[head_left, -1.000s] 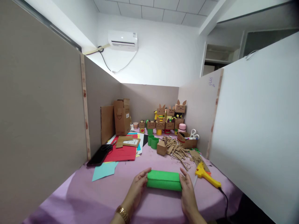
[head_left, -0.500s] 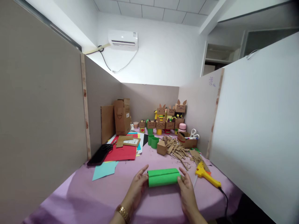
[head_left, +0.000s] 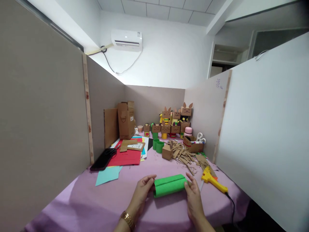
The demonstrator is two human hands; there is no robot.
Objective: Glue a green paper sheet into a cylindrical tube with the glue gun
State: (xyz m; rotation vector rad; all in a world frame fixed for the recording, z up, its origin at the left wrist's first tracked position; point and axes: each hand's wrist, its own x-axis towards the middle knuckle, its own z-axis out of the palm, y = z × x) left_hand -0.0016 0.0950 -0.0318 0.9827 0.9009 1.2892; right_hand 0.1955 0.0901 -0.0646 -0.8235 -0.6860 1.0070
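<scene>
A bright green rolled tube [head_left: 170,186] with a seam along its upper side is held between both hands, low over the purple cloth. My left hand [head_left: 143,190], with a gold watch on its wrist, grips the tube's left end, its thumb and fingers partly at the opening. At the right end, my right hand [head_left: 193,192] pinches the tube between thumb and fingers. The left end is tilted slightly lower than the right. Just right of my right hand lies a yellow glue gun [head_left: 214,180].
A small cardboard box [head_left: 167,152], two green rings [head_left: 159,147] and cardboard scraps [head_left: 184,154] lie ahead. At left are red paper [head_left: 127,158], a black phone [head_left: 102,160] and blue paper [head_left: 108,175]. Cardboard animal figures [head_left: 166,129] stand behind. A box with scissors [head_left: 193,146] is at right.
The tube's left end has dipped a little, so it now slants up to the right. My left hand has shifted slightly right, its fingers closer together at the end.
</scene>
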